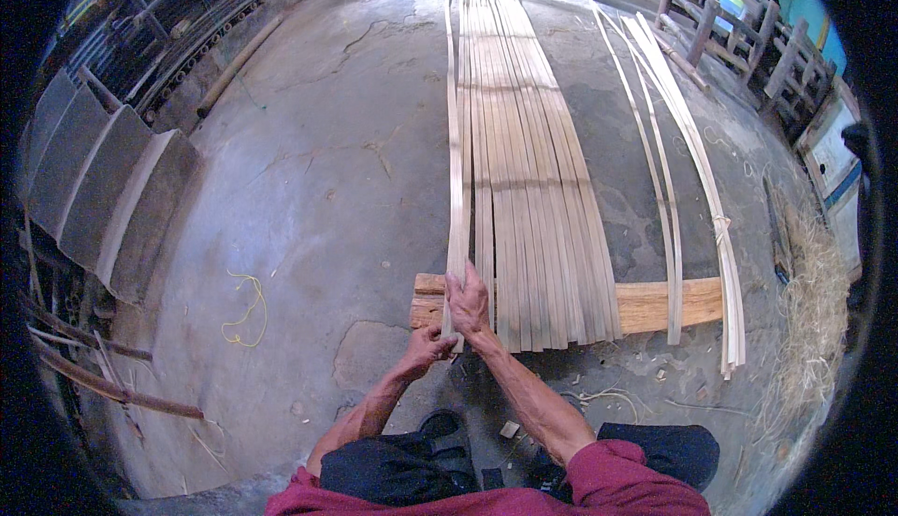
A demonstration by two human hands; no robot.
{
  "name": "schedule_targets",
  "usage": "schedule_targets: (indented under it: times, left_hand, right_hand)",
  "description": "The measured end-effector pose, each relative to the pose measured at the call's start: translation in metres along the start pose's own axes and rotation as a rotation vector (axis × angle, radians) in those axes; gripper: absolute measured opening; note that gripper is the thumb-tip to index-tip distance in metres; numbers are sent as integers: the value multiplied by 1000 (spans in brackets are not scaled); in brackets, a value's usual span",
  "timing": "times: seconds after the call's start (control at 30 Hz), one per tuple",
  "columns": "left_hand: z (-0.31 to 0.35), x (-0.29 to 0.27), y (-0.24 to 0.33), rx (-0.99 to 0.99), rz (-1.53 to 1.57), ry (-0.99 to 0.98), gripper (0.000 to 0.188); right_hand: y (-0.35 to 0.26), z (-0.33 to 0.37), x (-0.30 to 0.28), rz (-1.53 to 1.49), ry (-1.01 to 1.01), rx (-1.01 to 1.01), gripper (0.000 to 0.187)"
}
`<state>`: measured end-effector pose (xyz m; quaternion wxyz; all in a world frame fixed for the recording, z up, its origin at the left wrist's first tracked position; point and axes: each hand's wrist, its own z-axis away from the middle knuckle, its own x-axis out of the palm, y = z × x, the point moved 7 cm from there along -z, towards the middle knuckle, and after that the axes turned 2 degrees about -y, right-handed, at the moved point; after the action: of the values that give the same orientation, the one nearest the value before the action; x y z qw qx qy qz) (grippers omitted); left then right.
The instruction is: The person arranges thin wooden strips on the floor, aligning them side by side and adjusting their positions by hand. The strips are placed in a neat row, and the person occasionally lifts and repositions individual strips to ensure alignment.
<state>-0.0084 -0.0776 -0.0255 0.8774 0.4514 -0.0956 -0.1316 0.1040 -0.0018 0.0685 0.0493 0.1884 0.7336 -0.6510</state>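
Long pale strips, apparently split bamboo (533, 160), lie side by side on the floor, their near ends resting across a wooden plank (669, 303). Along their left edge runs one separate pale strip (456, 142), a narrow gap between it and the others farther up. My right hand (470, 301) is closed round this strip above the plank's left part. Lower down, my left hand (430, 348) pinches the same strip close to its near end. The fingertips of both hands are partly hidden.
To the right lie a loose strip (669, 226) and a tied bundle of strips (706, 170). A heap of shavings (809, 310) sits at the far right, near wooden railings (720, 29). Curved grey sheets (122, 188) stand at left; a yellow string (257, 310) lies on the concrete.
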Motion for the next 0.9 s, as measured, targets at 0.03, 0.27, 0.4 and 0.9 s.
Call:
schedule_targets:
  times: [0.03,0.27,0.4,0.9]
  left_hand:
    - [3,0,5,42,107,-22,27]
    - [45,25,-17,-25,401,29,23]
    - [37,38,-25,24,431,48,23]
    - [4,-12,59,170,234,161,21]
  right_hand:
    - [-3,-3,-4,-47,0,5,38]
    - [-9,-10,-39,-30,60,-168,46]
    - [34,-6,-35,-39,-83,73,41]
    - [42,-20,-32,235,-229,286,31]
